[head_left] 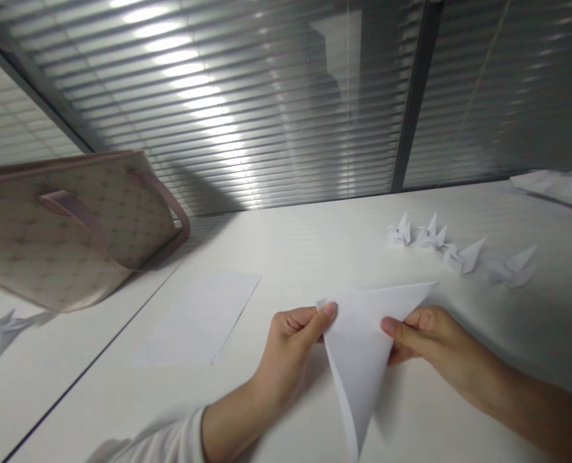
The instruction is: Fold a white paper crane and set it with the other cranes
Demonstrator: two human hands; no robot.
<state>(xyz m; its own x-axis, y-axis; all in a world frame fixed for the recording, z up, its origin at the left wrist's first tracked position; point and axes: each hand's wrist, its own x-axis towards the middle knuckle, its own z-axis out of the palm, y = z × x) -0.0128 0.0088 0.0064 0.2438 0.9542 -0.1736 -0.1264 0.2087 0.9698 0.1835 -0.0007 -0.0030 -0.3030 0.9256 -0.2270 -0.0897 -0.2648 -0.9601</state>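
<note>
Both of my hands hold one sheet of white paper (363, 341), folded into a triangle. One corner points to the upper right and another down toward me; along the lower left side the layers part slightly. My left hand (290, 341) pinches the upper left corner, thumb on top. My right hand (428, 337) grips the slanted right edge, its thumb lying on the paper's face and its fingers behind. Beyond the right hand, several folded white paper cranes (462, 256) stand in a loose row.
Flat white sheets (203, 315) lie left of my hands on the white table (305, 251). A patterned handbag (73, 225) stands at the left, with more folded paper (0, 331) beside it. A dark seam crosses the table. Window blinds (276, 96) rise behind. Crumpled white material (556, 186) lies far right.
</note>
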